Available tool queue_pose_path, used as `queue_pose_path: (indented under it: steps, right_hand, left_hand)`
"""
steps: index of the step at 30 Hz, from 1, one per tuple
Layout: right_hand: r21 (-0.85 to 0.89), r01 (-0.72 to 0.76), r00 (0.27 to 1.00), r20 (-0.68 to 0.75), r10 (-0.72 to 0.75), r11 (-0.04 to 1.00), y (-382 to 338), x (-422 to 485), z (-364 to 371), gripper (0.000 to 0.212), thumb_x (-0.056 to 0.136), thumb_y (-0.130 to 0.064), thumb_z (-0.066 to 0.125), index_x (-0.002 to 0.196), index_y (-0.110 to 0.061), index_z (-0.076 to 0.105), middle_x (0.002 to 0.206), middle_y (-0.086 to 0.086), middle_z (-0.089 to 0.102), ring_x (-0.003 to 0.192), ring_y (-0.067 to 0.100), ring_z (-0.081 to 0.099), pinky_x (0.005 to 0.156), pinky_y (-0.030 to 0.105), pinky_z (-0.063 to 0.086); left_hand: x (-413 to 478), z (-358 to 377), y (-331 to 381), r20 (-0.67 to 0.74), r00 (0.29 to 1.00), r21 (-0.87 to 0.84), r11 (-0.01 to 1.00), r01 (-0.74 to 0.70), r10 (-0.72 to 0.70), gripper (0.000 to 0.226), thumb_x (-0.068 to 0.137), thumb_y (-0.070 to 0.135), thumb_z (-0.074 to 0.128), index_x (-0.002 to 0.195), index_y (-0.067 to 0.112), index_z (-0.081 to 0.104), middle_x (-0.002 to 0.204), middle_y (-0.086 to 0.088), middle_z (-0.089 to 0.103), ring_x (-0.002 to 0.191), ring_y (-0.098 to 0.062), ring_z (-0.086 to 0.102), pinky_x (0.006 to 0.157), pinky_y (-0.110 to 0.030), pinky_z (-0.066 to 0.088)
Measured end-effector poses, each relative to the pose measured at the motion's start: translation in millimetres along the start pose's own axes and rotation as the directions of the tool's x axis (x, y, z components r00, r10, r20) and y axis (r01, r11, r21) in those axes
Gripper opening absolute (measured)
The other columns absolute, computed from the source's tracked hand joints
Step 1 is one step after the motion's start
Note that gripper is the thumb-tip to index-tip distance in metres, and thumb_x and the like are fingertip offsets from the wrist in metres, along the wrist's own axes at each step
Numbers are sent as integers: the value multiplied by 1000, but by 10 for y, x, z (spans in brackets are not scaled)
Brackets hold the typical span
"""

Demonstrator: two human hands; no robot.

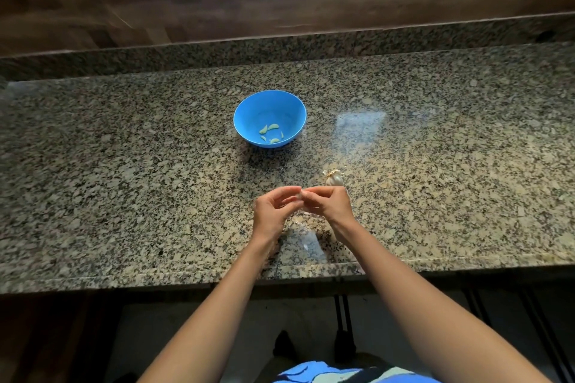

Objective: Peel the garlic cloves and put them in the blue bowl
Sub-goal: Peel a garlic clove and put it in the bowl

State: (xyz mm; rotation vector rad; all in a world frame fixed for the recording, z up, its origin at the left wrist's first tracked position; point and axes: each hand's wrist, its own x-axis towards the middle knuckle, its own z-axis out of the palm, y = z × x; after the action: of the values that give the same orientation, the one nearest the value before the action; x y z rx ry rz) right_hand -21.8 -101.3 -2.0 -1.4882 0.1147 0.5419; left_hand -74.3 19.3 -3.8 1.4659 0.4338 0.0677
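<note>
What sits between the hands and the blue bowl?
Head view: only bare counter separates blue bowl from left hand and right hand; garlic bulb sits just right of that stretch.

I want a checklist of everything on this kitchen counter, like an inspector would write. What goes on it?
Surface: speckled granite countertop, with a glare patch on its right part.
Job's things: blue bowl holding about five peeled cloves; garlic bulb on the counter, nearer than the bowl; garlic clove being peeled.
Clutter: thin pale scraps on the counter, probably garlic skin.
Hands: left hand and right hand both pinch the clove at the fingertips.
Cables: nothing seen.
Surroundings: wooden wall behind; dark floor below the counter edge.
</note>
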Motion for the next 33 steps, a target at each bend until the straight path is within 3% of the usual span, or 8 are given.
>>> queue_pose_path:
  steps: [4,15,23,27,33]
  right_hand:
    - [101,-70,995,72,62,992,-29,-24,-36,6,79,-1,65,84,0,68,67,7,70,61,17,66,63,25,57]
    - [25,-115,985,133,110,993,-105,-6,-85,6,81,-1,63,83,-1,69,66,7,70,57,15,65,60,25,57]
    - [-101,-55,991,114,66,993,-123,25,-51,7,80,-2,64,82,3,69,69,10,68,58,16,63,58,24,56]
    - [-138,-32,992,113,48,990,-103,20,-38,8,81,1,61,80,5,68,68,11,66,57,15,61,58,24,54]
    - [-109,-57,991,116,70,992,-72,0,-64,9,83,1,59,80,2,68,65,7,67,56,15,61,55,21,54]
  left_hand:
    - [56,-31,27,18,991,285,950,-129,130,27,77,6,72,102,15,67,95,-1,71,87,-10,68,78,-23,55]
    - [98,-90,77,114,982,372,910,-184,152,23,78,7,72,94,23,68,89,4,71,82,-8,69,75,-24,56]
    - [130,-107,49,167,956,525,798,-295,243,22,79,9,71,101,11,68,89,-1,70,78,-8,68,68,-18,56]
    - [103,-122,53,158,967,496,831,-252,200,22,77,8,73,97,16,70,83,-1,70,74,-10,68,63,-17,55]
    - [71,-119,77,148,989,148,988,-43,21,24,73,-2,73,93,9,70,84,-8,71,76,-16,68,69,-27,58]
